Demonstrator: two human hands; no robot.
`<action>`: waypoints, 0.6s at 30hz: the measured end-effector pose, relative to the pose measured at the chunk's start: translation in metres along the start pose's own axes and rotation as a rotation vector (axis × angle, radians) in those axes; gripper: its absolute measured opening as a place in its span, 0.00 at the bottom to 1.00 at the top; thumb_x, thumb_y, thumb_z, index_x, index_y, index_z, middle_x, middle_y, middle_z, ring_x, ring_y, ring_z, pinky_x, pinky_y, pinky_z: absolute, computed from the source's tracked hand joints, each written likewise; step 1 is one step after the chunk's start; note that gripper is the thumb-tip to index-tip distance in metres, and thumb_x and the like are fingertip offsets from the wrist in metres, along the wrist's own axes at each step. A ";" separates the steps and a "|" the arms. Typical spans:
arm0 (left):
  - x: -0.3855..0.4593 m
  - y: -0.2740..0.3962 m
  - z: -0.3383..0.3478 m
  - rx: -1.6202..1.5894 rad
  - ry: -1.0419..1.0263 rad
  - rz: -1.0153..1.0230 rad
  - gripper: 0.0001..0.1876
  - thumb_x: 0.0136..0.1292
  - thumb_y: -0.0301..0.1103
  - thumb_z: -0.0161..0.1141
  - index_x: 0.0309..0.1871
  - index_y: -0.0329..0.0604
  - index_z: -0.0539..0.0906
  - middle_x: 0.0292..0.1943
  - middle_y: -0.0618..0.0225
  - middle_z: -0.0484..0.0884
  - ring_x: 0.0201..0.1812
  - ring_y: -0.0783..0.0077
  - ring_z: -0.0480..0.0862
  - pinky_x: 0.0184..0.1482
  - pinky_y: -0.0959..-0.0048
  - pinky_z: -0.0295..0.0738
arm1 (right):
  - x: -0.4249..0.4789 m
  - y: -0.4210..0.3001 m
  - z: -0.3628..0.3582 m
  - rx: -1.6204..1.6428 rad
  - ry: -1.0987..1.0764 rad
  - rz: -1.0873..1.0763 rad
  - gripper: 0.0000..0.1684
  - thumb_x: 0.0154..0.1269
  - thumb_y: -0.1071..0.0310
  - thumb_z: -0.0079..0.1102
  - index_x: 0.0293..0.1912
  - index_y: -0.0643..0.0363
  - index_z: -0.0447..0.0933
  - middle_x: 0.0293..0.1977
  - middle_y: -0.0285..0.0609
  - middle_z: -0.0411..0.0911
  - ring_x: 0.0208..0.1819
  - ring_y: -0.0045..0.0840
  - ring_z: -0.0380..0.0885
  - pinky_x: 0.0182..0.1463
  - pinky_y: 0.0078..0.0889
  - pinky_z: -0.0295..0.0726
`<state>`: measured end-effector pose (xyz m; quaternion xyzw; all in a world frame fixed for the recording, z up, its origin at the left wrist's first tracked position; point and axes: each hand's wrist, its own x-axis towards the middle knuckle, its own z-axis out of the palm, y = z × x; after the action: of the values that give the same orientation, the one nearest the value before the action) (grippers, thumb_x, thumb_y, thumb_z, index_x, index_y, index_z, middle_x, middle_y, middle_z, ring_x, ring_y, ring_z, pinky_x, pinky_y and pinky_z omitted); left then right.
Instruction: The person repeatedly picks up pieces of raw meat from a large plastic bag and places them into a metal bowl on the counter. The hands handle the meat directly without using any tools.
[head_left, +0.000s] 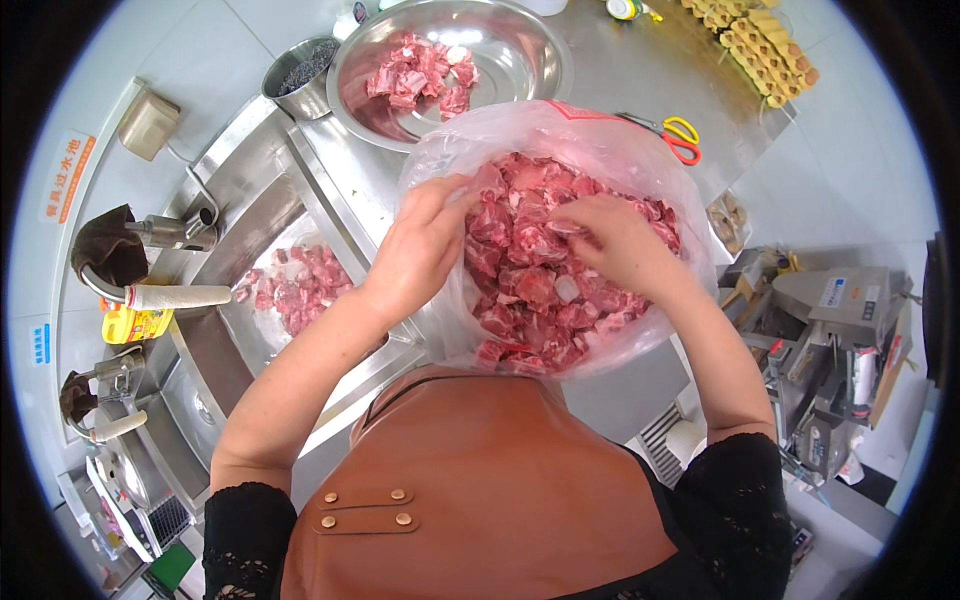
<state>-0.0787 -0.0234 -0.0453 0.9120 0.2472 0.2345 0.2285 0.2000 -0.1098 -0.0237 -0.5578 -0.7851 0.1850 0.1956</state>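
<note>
A large clear plastic bag (442, 322) full of raw meat chunks (536, 289) stands open in front of me at the counter's edge. My left hand (424, 240) is at the bag's left rim, its fingertips against the plastic and the meat; whether it grips the film cannot be told. My right hand (615, 240) reaches into the bag from the right, with curled fingers on the meat; its fingertips are partly hidden. Beyond the bag, a wide stainless steel basin (525, 67) holds several pieces of raw bony meat (420, 75).
Left of the bag, a steel sink (259, 334) holds more meat chunks (304, 289), beside a faucet (176, 231). A metal pot (307, 105) stands by the basin. Scissors (675, 139) lie on the steel counter (600, 67); egg trays (757, 56) are at the back right.
</note>
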 end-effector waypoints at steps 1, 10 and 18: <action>0.003 0.000 0.002 -0.021 -0.039 0.012 0.34 0.54 0.17 0.62 0.68 0.41 0.71 0.71 0.52 0.65 0.69 0.45 0.66 0.70 0.57 0.66 | 0.002 0.000 -0.003 0.038 0.014 0.080 0.23 0.58 0.75 0.60 0.55 0.57 0.79 0.42 0.50 0.82 0.44 0.43 0.81 0.52 0.42 0.78; 0.039 -0.012 0.024 0.237 -0.225 -0.149 0.37 0.51 0.22 0.63 0.69 0.38 0.69 0.66 0.55 0.71 0.68 0.51 0.68 0.69 0.58 0.66 | 0.000 -0.011 -0.011 -0.113 -0.103 0.258 0.36 0.55 0.62 0.71 0.63 0.57 0.73 0.52 0.53 0.80 0.54 0.46 0.79 0.60 0.44 0.76; 0.025 -0.006 0.029 0.186 -0.115 0.060 0.34 0.53 0.27 0.66 0.67 0.47 0.74 0.66 0.56 0.71 0.70 0.44 0.64 0.71 0.56 0.63 | -0.019 -0.014 0.005 -0.345 0.041 0.218 0.34 0.50 0.61 0.72 0.59 0.56 0.77 0.57 0.44 0.73 0.61 0.41 0.71 0.63 0.44 0.70</action>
<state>-0.0457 -0.0135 -0.0632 0.9482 0.2269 0.1647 0.1494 0.1919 -0.1325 -0.0225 -0.6685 -0.7358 0.0563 0.0918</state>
